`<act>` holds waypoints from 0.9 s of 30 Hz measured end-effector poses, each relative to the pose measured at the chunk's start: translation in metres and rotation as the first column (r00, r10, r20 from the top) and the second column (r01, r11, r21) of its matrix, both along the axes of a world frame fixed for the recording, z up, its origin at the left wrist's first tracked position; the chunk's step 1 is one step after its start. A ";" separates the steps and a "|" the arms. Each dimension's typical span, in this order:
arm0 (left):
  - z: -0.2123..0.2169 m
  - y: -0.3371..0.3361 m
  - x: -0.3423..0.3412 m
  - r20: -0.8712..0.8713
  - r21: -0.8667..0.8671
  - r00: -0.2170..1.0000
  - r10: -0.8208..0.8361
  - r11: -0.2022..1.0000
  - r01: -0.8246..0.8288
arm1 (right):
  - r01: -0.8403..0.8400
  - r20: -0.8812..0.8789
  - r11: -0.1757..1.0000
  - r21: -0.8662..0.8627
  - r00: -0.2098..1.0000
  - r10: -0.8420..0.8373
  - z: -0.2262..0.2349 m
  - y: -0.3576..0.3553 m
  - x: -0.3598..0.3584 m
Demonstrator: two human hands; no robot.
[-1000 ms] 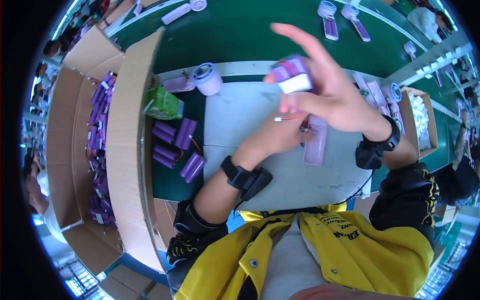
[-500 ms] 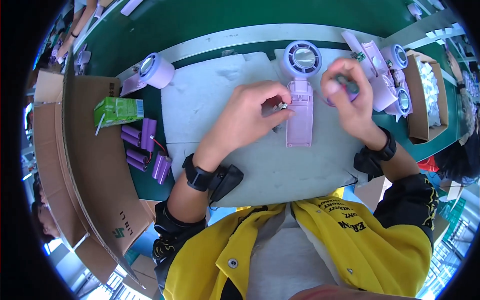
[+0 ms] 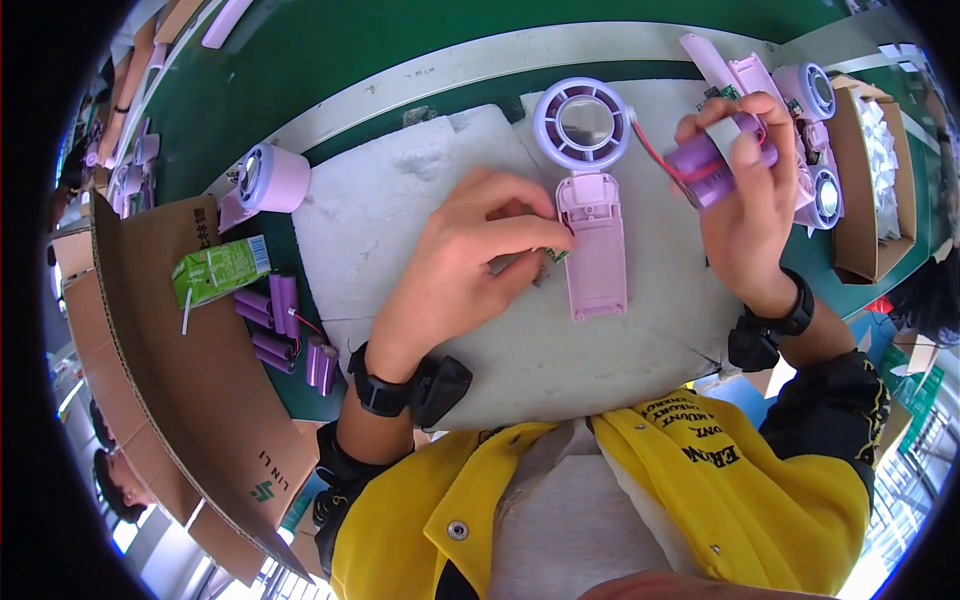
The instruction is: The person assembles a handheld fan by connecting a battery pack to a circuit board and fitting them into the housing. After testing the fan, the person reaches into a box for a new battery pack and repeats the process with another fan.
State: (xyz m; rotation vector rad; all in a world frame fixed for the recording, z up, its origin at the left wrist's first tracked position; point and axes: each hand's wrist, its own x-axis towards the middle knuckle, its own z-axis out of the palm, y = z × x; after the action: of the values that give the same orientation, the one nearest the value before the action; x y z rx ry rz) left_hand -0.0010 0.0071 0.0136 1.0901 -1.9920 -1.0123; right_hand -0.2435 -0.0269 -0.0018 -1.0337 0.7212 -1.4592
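Note:
A handheld fan lies on the white foam mat, its lavender round head [image 3: 583, 122] at the far end and its open pink handle [image 3: 598, 275] toward me. At the handle's left edge, my left hand [image 3: 445, 265] pinches a small green circuit board [image 3: 555, 254], mostly hidden by the fingers. My right hand [image 3: 752, 205] is raised to the right of the fan. It grips a purple battery pack [image 3: 695, 160] with red wires and a white patch. One red lead ends in a small white plug close to the fan head.
Several purple battery packs [image 3: 284, 305] lie at left beside a green drink carton [image 3: 222, 270] and a tall cardboard box [image 3: 190, 350]. Another fan head [image 3: 275, 178] stands back left. Fan parts [image 3: 822, 195] crowd the right, next to a box [image 3: 850, 225] of white pieces.
The battery pack, blurred and mostly covered by my right hand before, is now turned into view with its red lead extended. My left hand has shifted slightly down along the handle.

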 end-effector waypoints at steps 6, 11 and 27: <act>-0.003 0.007 0.006 0.071 0.035 0.997 -0.011 0.999 0.008 | 0.006 -0.223 0.966 -0.257 0.973 -0.065 0.003 0.010 0.009; 0.005 0.009 0.000 -0.036 0.112 0.999 0.017 0.994 -0.013 | -0.064 -0.526 0.942 -0.329 0.841 -0.127 0.004 0.007 -0.003; -0.006 0.011 -0.005 -0.360 0.400 0.916 0.178 0.916 -0.021 | -0.345 -0.665 0.915 -0.208 0.736 0.127 0.003 0.018 0.007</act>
State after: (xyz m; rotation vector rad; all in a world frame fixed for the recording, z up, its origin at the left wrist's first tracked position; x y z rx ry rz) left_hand -0.0058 0.0183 0.0077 1.0750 -1.4319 -1.4827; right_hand -0.2369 -0.0092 0.0011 -1.8650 0.7974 -0.9908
